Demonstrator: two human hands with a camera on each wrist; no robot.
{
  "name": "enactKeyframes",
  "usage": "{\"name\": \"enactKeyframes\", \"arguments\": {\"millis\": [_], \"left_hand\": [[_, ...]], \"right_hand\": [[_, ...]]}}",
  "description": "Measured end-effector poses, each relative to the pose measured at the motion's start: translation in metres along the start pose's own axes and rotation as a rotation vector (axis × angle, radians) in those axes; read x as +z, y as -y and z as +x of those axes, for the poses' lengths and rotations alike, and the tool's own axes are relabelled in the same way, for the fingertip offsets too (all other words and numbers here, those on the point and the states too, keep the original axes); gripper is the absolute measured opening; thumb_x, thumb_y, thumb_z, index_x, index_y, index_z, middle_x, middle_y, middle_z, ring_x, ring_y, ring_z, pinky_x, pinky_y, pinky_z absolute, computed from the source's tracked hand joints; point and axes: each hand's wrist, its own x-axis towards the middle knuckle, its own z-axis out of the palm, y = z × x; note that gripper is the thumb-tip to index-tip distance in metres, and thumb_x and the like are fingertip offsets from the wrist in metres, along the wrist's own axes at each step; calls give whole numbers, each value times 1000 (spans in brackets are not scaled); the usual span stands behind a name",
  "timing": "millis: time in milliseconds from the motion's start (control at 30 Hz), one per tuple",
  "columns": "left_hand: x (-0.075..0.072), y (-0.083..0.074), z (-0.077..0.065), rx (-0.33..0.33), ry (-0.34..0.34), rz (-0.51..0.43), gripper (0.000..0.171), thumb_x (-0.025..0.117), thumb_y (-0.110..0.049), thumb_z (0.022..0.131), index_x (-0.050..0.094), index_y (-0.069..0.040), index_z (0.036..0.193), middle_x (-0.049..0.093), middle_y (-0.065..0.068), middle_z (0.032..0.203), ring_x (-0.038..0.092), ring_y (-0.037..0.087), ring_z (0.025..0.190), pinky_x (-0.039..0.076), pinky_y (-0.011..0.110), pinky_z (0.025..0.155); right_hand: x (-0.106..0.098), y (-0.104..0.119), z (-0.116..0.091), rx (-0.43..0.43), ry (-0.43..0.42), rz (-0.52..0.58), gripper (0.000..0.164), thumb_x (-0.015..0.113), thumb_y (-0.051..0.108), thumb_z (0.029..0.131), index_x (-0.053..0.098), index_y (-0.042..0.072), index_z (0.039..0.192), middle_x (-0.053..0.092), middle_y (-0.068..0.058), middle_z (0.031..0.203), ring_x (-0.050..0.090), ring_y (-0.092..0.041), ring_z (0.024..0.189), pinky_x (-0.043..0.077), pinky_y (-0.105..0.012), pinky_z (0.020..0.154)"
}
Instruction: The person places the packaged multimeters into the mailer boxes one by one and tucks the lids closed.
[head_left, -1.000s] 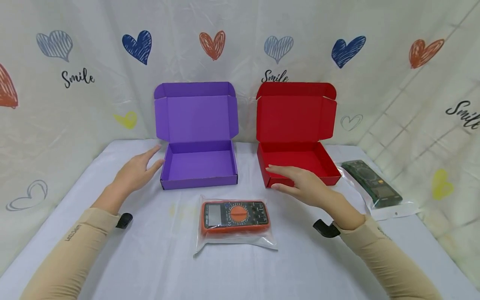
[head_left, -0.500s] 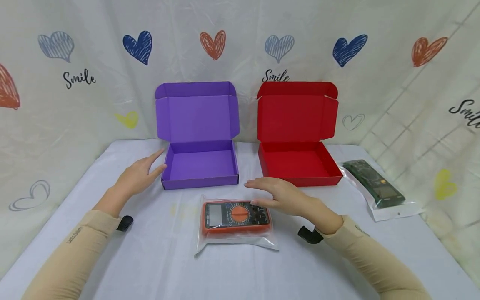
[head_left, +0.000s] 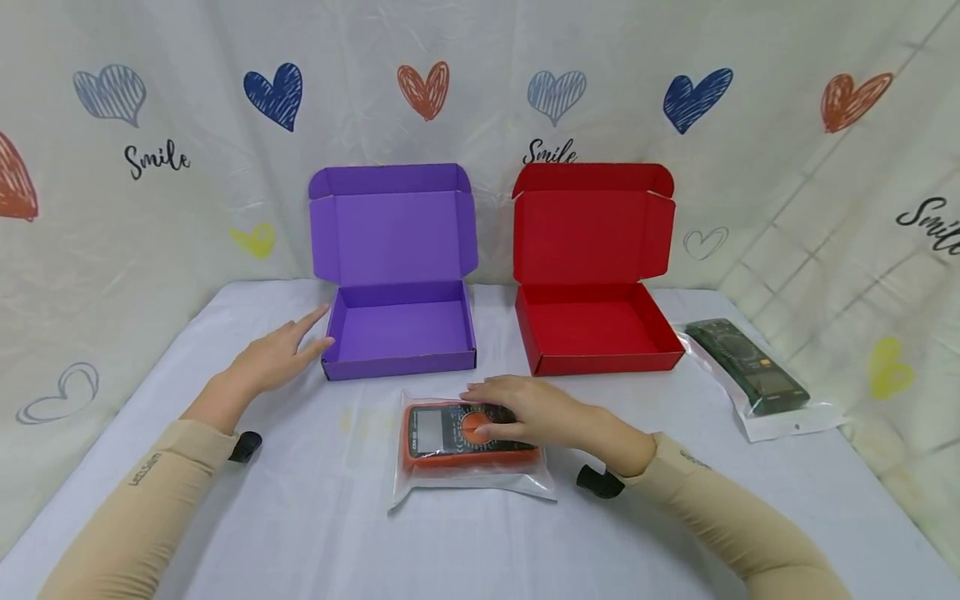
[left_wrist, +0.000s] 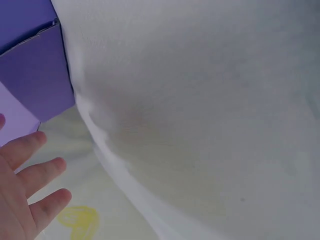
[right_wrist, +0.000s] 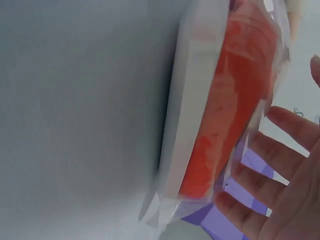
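Note:
An orange multimeter point(head_left: 431, 433) in a clear plastic bag lies face up on the white table, its screen to the left. My right hand point(head_left: 536, 414) is over its right half, thumb across the orange dial and fingers along the far edge. In the right wrist view those fingers point(right_wrist: 272, 187) are spread and only slightly bent beside the bagged meter point(right_wrist: 227, 100). My left hand point(head_left: 273, 360) is held with fingers extended at the left side of an open purple box point(head_left: 401, 367). The left wrist view has its fingers apart near the purple cardboard point(left_wrist: 42, 75).
An open red box point(head_left: 607, 363) stands right of the purple one, both lids upright against the printed curtain point(head_left: 495, 50). At the far right a dark green multimeter point(head_left: 746, 367) lies in its own plastic bag on the white tablecloth point(head_left: 330, 533).
My right hand has moved left and toward me, from the front of the red box to over the orange multimeter. The left hand has barely shifted beside the purple box.

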Motion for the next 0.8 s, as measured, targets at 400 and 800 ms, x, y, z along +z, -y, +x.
{"name": "enactKeyframes", "arguments": {"millis": [400,800], "left_hand": [[7,6,1,3,53,16,79,32,-66,105,12,-22,167,29,33,159,23,58,144,27,78,106],[3,3,2,5,89,8,89,43,-67,102,4,-20,166,25,45,153,28,64,138,31,75,105]], "right_hand": [[12,11,10,71,135,13,75,67,50,98,39,20,160,39,-7,162,44,-28,142,39,-50,113],[18,21,11,72,199,-85,99,71,63,88,20,29,165,23,-7,168,37,-28,144,37,-55,110]]}}
